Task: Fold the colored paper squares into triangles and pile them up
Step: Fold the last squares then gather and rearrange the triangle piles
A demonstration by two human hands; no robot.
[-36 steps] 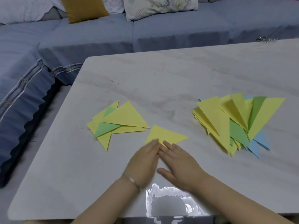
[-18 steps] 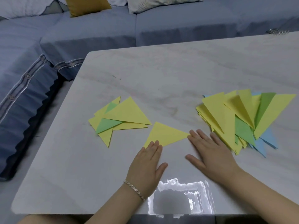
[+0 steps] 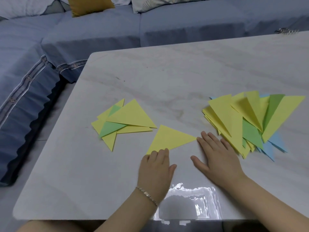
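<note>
A single yellow folded triangle (image 3: 168,138) lies flat on the marble table (image 3: 167,81) near its front middle. My left hand (image 3: 156,171) lies flat with straight fingertips pressing the triangle's near left corner. My right hand (image 3: 215,158) lies flat and spread on the table, its fingertips at the triangle's right tip. To the left sits a small pile of yellow and green triangles (image 3: 123,121). On the right, a larger fanned heap of yellow, green and blue folded papers (image 3: 250,123) touches the right hand's outer fingers.
A blue sofa (image 3: 100,36) with a mustard cushion (image 3: 88,5) and pale pillows runs along the far and left sides of the table. A small metal object (image 3: 286,30) lies at the far right table edge.
My hands have spread apart along the triangle's near edge: the right slid to its right tip, the left stayed at the left corner. The camera has tilted down slightly.
</note>
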